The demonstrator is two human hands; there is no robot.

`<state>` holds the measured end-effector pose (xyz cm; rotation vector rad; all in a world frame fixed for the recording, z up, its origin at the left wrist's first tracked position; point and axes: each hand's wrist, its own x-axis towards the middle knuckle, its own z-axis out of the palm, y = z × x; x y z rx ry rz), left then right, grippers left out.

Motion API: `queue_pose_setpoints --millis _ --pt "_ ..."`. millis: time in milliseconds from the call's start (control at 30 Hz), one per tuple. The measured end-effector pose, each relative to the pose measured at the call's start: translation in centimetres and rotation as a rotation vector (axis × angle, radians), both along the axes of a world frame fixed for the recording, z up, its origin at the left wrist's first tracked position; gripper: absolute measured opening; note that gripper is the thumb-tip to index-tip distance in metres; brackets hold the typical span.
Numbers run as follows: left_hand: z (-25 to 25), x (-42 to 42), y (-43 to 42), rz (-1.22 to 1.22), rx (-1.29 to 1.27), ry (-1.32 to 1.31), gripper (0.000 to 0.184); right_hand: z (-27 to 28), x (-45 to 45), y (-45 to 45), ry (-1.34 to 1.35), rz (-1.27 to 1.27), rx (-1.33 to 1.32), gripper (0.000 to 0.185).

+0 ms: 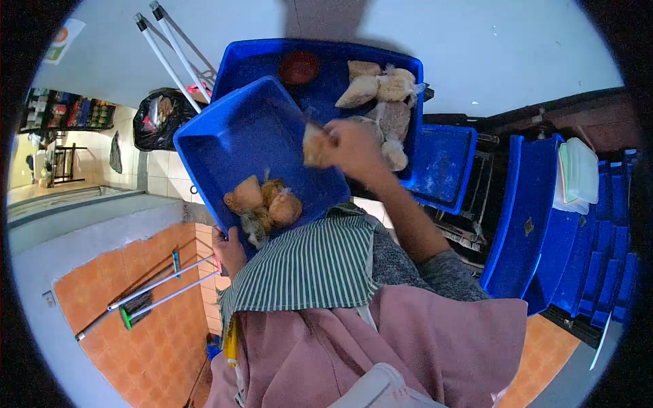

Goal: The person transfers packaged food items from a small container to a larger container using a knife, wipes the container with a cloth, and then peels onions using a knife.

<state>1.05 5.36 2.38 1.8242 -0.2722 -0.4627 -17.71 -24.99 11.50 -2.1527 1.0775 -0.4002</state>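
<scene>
Head view: near tray [204, 139], its near-left corner gripped by the left hand [230, 251], presumably for steadiness; far tray [235, 64], just beyond it; clustered bags [284, 208], inside the near tray's near end, perhaps from tilt; single bag [315, 149], pinched by the right hand [357, 148] over the near tray's right edge.

Before you, the near tray [238, 149] overlaps the left part of the far tray [238, 58] behind it. A cluster of bags [272, 204] lies in its corner closest to you. Beyond, the far tray holds a bowl [299, 66] left of more bags [393, 88]. Upright trays [524, 217] stand to your right.
</scene>
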Motion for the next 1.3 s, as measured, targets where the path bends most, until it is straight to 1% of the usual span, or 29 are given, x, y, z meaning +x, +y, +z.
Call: queue_pose_setpoints --millis 33,133,167,233,333,433,500,533,567,600,633,667,700,767,833,933,1033,1133,1267,1300 --pt "1.0 -0.4 -0.5 0.004 -0.058 0.036 0.009 0.9 -1.1 -1.5 -0.057 -0.036 -0.018 0.037" --pt "1.9 -0.7 -0.9 0.043 -0.039 0.079 0.009 1.7 -3.2 -5.3 0.063 -0.097 0.029 0.038" --pt "1.7 -0.6 -0.8 0.028 -0.032 0.040 0.010 0.4 -3.2 -6.3 0.100 -0.082 0.032 0.038" --pt "1.0 -0.2 -0.3 -0.004 -0.018 -0.039 0.010 -5.1 -3.2 -7.9 0.171 -0.054 0.040 0.039" --pt "0.1 0.1 0.1 0.049 -0.068 -0.007 0.011 -13.3 -3.2 -8.2 0.220 0.056 -0.038 0.039" --pt "1.8 -0.6 -0.9 0.032 -0.037 0.021 0.013 -20.3 -3.5 -7.1 0.205 0.068 0.224 0.033" --pt "0.4 0.2 0.3 0.023 0.071 0.029 0.016 -22.4 -4.1 -6.3 0.242 -0.085 0.117 0.032" --pt "1.8 -0.5 -0.5 0.053 0.042 0.025 0.019 -21.2 -3.3 -5.2 0.257 -0.155 0.064 0.032" --pt "1.4 -0.2 -0.3 0.008 0.029 -0.009 0.020 -19.8 -2.8 -4.7 0.202 -0.237 0.066 0.032" --pt "1.0 0.0 -0.1 0.011 0.049 -0.052 0.021 -14.8 -2.3 -4.1 0.152 -0.325 0.071 0.034" --pt "0.7 0.2 0.0 0.008 0.069 -0.094 0.022 -11.4 -1.8 -3.2 0.079 -0.221 0.115 0.035" --pt "2.1 -0.4 -1.1 0.028 -0.051 -0.026 0.018 -8.3 -1.3 -2.2 0.006 -0.125 0.154 0.037" --pt "2.4 -0.4 -1.2 0.023 -0.039 -0.034 0.016 -6.8 -0.7 -1.0 -0.064 -0.034 0.191 0.039" --pt "2.6 -0.4 -1.3 0.002 -0.022 -0.048 0.013 -6.7 1.0 1.8 0.077 0.350 0.258 0.053" --pt "2.8 -0.8 -1.5 0.014 -0.050 -0.001 0.011 -6.7 2.7 5.5 0.202 0.417 0.249 0.070" --pt "2.4 -1.3 -1.6 0.054 -0.093 0.047 0.011 -9.5 4.9 6.5 0.379 0.365 0.268 0.086" --pt "2.0 -1.5 -1.2 0.063 -0.083 0.021 0.011 -10.5 5.1 6.2 0.473 0.445 0.273 0.089" --pt "2.0 -1.5 -1.0 0.066 -0.076 0.031 0.010 -10.9 4.7 6.3 0.455 0.401 0.305 0.086" --pt "2.6 -1.9 -1.2 0.075 -0.019 -0.012 0.010 -13.2 4.4 5.8 0.240 0.274 0.388 0.083" --pt "2.8 -2.1 -1.3 0.077 -0.047 0.003 0.010 -13.7 4.4 5.5 0.198 0.255 0.410 0.082"
